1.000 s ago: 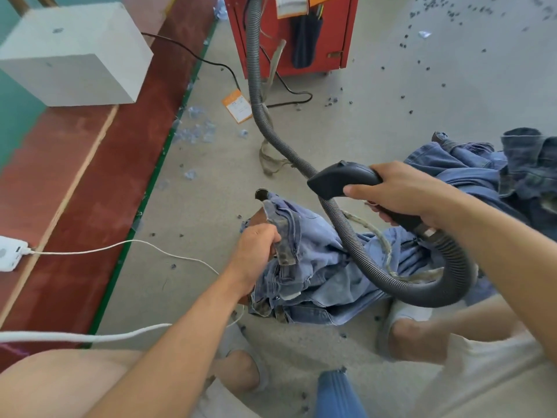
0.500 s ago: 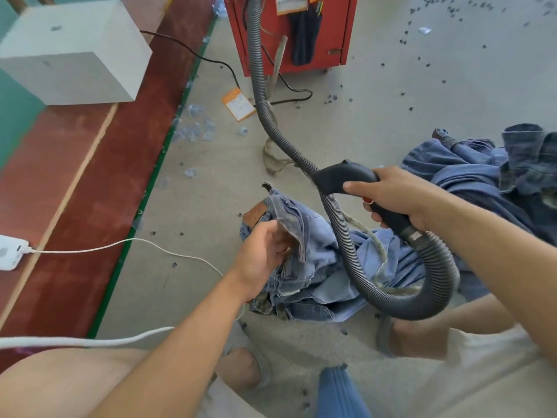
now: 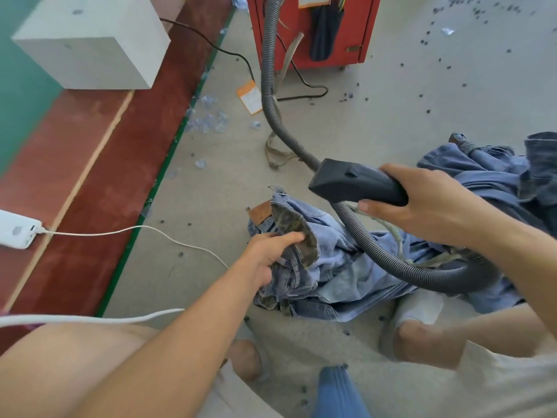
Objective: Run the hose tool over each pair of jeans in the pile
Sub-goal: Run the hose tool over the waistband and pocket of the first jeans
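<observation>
Far left: a white power strip (image 3: 16, 232) lies on the red floor band, its white cable (image 3: 144, 229) trailing toward the left hand; a white block (image 3: 90, 43) stands behind it. Centre left: the left hand (image 3: 268, 256) has its grip closed on the waistband of a light-blue pair of jeans (image 3: 331, 267), fingers curled over the turned-back band so that the patterned lining shows; a brown leather patch (image 3: 261, 213) sits just beyond the fingertips. The jeans lie crumpled on the grey floor (image 3: 211, 182), directly under and to the right of this grip, between the person's two feet. Centre: an orange tag (image 3: 249, 97) lies on the floor beside the ribbed grey hose (image 3: 269, 86), which descends from the red cabinet (image 3: 313, 31), passes behind the nozzle, loops beneath the right wrist and crosses over the jeans. Centre right: the right hand (image 3: 422, 206) wraps its grip around the black handle of the hose tool (image 3: 352, 182), thumb below and fingers over the top; the nozzle end points left, held above the jeans and apart from the cloth, just right of the left hand's grip. Far right: a pile of darker jeans (image 3: 497, 173) rests on the floor behind the right forearm. Small dark specks (image 3: 422, 95) dot the floor.
</observation>
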The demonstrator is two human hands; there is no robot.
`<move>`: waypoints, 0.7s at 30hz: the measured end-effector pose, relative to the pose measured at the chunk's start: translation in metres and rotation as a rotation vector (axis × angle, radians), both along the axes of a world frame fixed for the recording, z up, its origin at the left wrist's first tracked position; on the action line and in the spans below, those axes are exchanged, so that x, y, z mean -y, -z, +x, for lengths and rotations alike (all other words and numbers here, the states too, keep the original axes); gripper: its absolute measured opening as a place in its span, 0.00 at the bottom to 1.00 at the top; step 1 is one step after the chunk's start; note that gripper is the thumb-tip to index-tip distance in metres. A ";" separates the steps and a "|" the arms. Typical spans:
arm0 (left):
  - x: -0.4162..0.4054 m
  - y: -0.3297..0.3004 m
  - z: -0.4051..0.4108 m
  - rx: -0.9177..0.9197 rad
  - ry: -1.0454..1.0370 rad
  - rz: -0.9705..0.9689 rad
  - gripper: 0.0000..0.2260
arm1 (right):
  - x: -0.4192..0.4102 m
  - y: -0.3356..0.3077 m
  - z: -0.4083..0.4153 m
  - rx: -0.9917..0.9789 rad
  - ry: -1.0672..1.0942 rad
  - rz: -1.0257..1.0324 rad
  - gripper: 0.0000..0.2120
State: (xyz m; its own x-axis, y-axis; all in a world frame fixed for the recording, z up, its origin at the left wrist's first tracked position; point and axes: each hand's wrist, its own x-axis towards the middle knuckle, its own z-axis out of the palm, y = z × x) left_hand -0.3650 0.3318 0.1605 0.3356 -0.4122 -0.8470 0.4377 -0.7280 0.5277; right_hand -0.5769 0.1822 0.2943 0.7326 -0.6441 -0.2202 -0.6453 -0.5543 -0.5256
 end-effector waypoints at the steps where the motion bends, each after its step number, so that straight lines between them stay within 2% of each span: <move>1: 0.001 -0.001 -0.001 -0.086 -0.064 -0.048 0.19 | -0.003 0.000 0.000 -0.008 -0.032 0.007 0.12; 3: 0.001 -0.002 -0.001 -0.282 -0.233 -0.132 0.12 | -0.008 0.002 0.001 -0.033 -0.069 0.010 0.13; 6: -0.004 -0.007 0.001 -0.468 -0.389 -0.155 0.14 | -0.008 0.006 0.003 -0.080 -0.087 0.005 0.15; 9: -0.009 -0.013 0.007 -0.548 -0.276 -0.108 0.18 | -0.003 0.005 0.000 -0.094 -0.110 0.045 0.12; 11: -0.009 -0.016 0.011 -0.570 -0.195 -0.121 0.16 | -0.001 0.001 -0.003 -0.080 -0.116 0.062 0.11; 13: -0.006 -0.018 0.015 -0.586 -0.219 -0.207 0.16 | 0.002 -0.001 -0.004 -0.080 -0.124 0.050 0.11; 15: -0.005 -0.017 0.021 -0.589 -0.244 -0.291 0.22 | 0.004 -0.003 -0.007 -0.097 -0.147 0.034 0.11; 17: -0.007 -0.018 0.025 -0.618 -0.175 -0.342 0.27 | 0.006 -0.004 -0.011 -0.115 -0.169 0.023 0.10; 19: -0.008 -0.021 0.024 -0.629 -0.062 -0.364 0.25 | 0.007 -0.003 -0.016 -0.135 -0.179 -0.006 0.12; 21: -0.007 -0.023 0.020 -0.563 0.011 -0.337 0.19 | 0.007 -0.002 -0.021 -0.165 -0.213 -0.057 0.14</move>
State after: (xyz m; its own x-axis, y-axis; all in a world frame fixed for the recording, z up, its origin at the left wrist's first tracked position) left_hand -0.3453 0.3385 0.1837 -0.1267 -0.6867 -0.7158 0.7071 -0.5687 0.4203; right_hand -0.5974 0.1753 0.2959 0.8097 -0.4944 -0.3162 -0.5859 -0.7120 -0.3871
